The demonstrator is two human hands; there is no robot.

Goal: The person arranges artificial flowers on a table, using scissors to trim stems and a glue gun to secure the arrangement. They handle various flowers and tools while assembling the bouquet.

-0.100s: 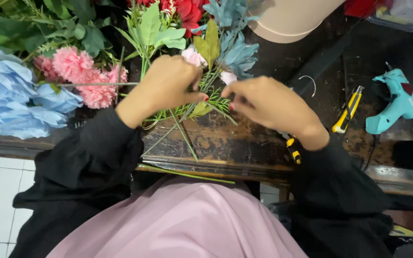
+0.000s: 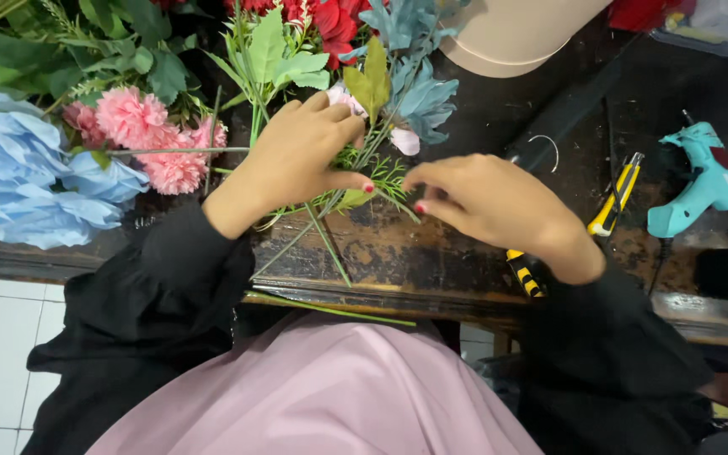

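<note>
Tabletop [image 2: 431, 253] of dark, worn wood fills the middle of the view, its near edge running just above a pink lap and black sleeves. At far left lies a big pale-blue fabric flower [image 2: 18, 173], and beside it a cluster of pink carnation-like blooms [image 2: 149, 139]. Red blossoms [image 2: 330, 21] and dusty blue-green leaves [image 2: 419, 93] crowd the far edge, with a beige round box [image 2: 516, 34] to their right. Well to the right rest a teal glue gun [image 2: 701, 181] and a yellow-handled cutter [image 2: 617, 194]; a yellow-and-black striped tool handle [image 2: 524, 274] pokes out near the right wrist.

A bunch of thin green artificial stems [image 2: 330, 236] sits at the centre, fanning toward the near edge. The left hand [image 2: 297, 160] is clenched around the bunch where the stems gather, thumb pressed across them. The right hand [image 2: 490, 202] hovers just to the right of that grip, thumb and forefinger pinched close together near a feathery green sprig [image 2: 385, 177]; whether they actually grasp it I cannot tell.

Risk as I judge it: the stems splay loosely below the left hand, so a slackened grip could let them slide out of line or drop over the near edge. A pull from the right hand could also drag the sprig free of the bunch.
</note>
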